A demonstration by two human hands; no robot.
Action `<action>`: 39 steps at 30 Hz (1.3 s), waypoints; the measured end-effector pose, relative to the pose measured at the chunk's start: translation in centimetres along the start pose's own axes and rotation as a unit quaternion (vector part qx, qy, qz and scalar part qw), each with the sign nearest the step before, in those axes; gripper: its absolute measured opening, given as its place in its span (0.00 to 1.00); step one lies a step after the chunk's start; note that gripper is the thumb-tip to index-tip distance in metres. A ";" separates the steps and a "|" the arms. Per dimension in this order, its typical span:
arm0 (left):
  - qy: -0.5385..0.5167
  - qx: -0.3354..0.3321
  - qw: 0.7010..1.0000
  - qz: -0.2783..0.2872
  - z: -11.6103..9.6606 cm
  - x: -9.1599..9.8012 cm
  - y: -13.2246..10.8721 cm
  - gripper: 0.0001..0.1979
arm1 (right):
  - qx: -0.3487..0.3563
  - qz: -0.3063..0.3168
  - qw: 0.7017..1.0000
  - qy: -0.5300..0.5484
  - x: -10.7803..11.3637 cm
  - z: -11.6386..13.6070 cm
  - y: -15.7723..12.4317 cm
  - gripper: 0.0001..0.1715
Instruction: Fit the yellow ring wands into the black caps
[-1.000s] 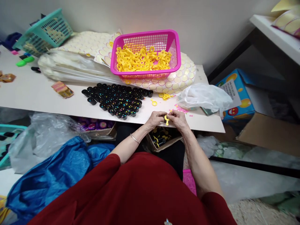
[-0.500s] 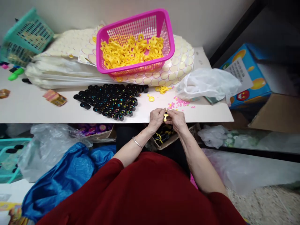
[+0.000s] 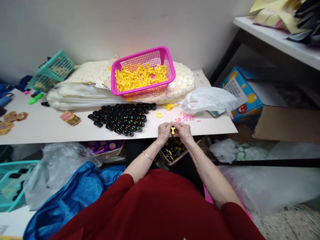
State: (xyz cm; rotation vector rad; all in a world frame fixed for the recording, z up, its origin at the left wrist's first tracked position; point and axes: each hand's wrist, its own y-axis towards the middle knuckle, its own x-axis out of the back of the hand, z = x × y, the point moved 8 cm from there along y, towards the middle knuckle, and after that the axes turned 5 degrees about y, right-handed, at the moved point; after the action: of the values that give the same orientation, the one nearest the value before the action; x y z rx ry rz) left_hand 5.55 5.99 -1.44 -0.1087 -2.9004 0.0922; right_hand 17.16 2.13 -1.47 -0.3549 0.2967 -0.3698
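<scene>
My left hand [image 3: 164,132] and my right hand [image 3: 183,131] meet at the front edge of the table. Between their fingertips is a small yellow and black plastic piece [image 3: 172,129], its yellow part ending in a short tab. Fingers of both hands are closed on it and partly cover it. Just beyond my right hand lie small pink bits [image 3: 186,116]. A loose yellow ring piece [image 3: 159,115] rests behind my left hand, near a small pile of yellow rings [image 3: 169,106]. Several black caps [image 3: 120,118] with coloured specks inside stand grouped to the left.
A pink basket [image 3: 143,92] of yellow rings sits on a dotted sheet bundle at the back. A white plastic bag [image 3: 208,99] lies right, before a blue carton [image 3: 243,91]. Below the table edge, a cardboard box [image 3: 172,163] holds black and yellow pieces.
The head view has tilted up, so the table appears lower and a shelf shows at upper right. Both hands stay on the piece, with more black showing around its yellow part.
</scene>
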 end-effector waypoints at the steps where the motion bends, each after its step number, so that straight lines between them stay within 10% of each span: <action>1: -0.008 -0.003 1.000 0.009 0.0 -0.1 -0.1 0.22 | 0.018 -0.001 1.000 -0.016 0.2 0.1 0.0 0.21; 9: -0.044 0.037 0.996 0.068 0.2 -0.2 -0.2 0.25 | 0.319 0.062 0.918 -0.226 -0.6 3.7 -1.5 0.15; 18: -0.126 0.076 0.978 0.149 0.9 -0.5 0.0 0.12 | 0.214 0.077 0.968 -0.109 0.5 2.3 -0.4 0.14; 27: 0.053 -0.094 0.983 0.145 -0.9 -1.1 0.2 0.12 | 0.231 0.060 0.970 -0.052 1.6 2.1 -0.6 0.16; 32: -0.002 -0.068 0.993 0.098 -0.9 -0.4 -0.3 0.15 | 0.304 -0.076 0.915 -0.252 5.5 3.2 0.2 0.11; 36: 0.031 -0.121 0.989 0.076 -2.9 0.6 -1.4 0.15 | 0.366 -0.085 0.845 -0.380 5.4 4.4 -0.8 0.09; 39: 0.082 -0.177 0.978 0.070 -4.6 0.9 -2.3 0.14 | 0.420 -0.052 0.847 -0.323 4.2 5.6 -3.5 0.08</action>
State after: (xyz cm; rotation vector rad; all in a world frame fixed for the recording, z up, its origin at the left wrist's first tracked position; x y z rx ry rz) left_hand 5.64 4.04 3.40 -0.3633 -2.7102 -0.3910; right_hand 21.74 -0.98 3.94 0.3849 -0.5556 -0.4301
